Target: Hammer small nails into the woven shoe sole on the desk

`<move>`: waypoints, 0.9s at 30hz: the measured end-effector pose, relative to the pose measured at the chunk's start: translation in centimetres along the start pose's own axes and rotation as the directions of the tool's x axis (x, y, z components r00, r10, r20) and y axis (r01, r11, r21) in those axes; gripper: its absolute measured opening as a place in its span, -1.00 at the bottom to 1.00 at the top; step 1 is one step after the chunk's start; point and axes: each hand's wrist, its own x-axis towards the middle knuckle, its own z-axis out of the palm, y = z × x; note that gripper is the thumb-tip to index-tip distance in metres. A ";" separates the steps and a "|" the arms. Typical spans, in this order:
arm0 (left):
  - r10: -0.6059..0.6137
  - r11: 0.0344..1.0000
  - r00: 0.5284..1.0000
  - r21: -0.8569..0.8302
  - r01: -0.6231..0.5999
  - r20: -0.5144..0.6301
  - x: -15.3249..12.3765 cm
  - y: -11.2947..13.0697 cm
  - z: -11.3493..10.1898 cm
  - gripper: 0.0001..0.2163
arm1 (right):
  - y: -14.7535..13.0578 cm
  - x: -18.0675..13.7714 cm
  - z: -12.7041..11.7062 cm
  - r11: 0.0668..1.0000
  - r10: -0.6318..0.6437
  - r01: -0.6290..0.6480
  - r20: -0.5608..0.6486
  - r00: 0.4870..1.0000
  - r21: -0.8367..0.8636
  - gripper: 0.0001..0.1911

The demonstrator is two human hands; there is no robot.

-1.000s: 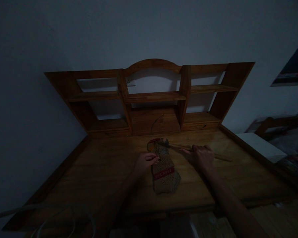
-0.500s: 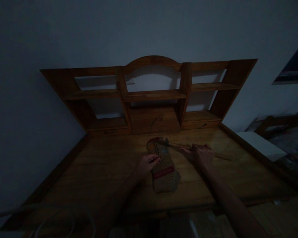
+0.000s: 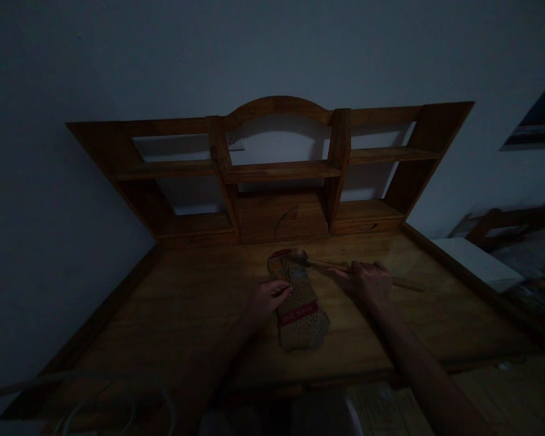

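A brown patterned piece that looks like a sock [image 3: 298, 330], with a red band across it, lies flat on the wooden desk [image 3: 200, 297]. My left hand [image 3: 266, 298] is at its left edge, thumb and forefinger pinched together. A tiny light spot shows at those fingertips, but I cannot make out what they hold. My right hand [image 3: 370, 283] is wrapped round a long thin wooden stick [image 3: 406, 283]. Its darker, wider end, rather like a brush head, rests on or just over the upper part of the sock-like piece. Dim light hides finer detail.
A wooden shelf unit [image 3: 284, 172] with open compartments and small drawers stands along the back of the desk. Beyond the right edge are a white surface [image 3: 476, 261] and a wooden chair [image 3: 511, 224]. A pale cable [image 3: 68, 376] loops at lower left.
The view has shifted very slightly. Both hands stay in nearly the same places, the right still round the stick and the left still pinched at the edge of the sock-like piece.
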 end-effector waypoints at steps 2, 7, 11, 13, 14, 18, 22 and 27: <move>0.005 1.000 1.000 0.000 -0.005 0.019 -0.1 0.1 0.0 -0.80 | 0.1 0.0 0.1 1.000 0.004 -0.004 -0.005 1.000 0.007 -0.45; 0.096 0.990 0.995 0.097 -0.098 0.033 0.0 0.8 -0.3 -0.78 | 0.0 -0.1 0.0 1.000 0.001 -0.001 0.010 1.000 0.018 -0.42; 0.194 0.956 0.980 0.212 -0.201 0.051 0.2 1.3 -0.6 -0.78 | -0.2 0.1 -0.8 0.999 0.025 -0.026 0.043 0.999 0.030 -0.43; 0.226 0.942 0.972 0.240 -0.235 0.066 0.2 1.3 -0.7 -0.79 | -0.4 0.3 -1.2 0.999 0.033 -0.035 0.065 0.997 0.031 -0.45; 0.238 0.937 0.969 0.248 -0.248 0.068 0.3 1.2 -0.7 -0.79 | -0.4 0.4 -1.4 0.998 0.045 -0.047 0.070 0.996 0.029 -0.45; 0.252 0.932 0.965 0.253 -0.260 0.067 0.3 1.0 -0.6 -0.80 | -0.7 0.7 -2.6 0.982 0.189 -0.189 0.066 0.980 -0.006 -0.39; 0.259 0.930 0.963 0.249 -0.269 0.074 0.3 1.0 -0.6 -0.80 | -0.7 0.2 -4.6 0.952 0.303 -0.306 0.107 0.947 0.012 -0.32; 0.276 0.923 0.957 0.255 -0.289 0.085 0.3 1.1 -0.7 -0.81 | -0.7 -0.2 -7.3 0.967 0.239 -0.247 0.123 0.963 0.059 -0.29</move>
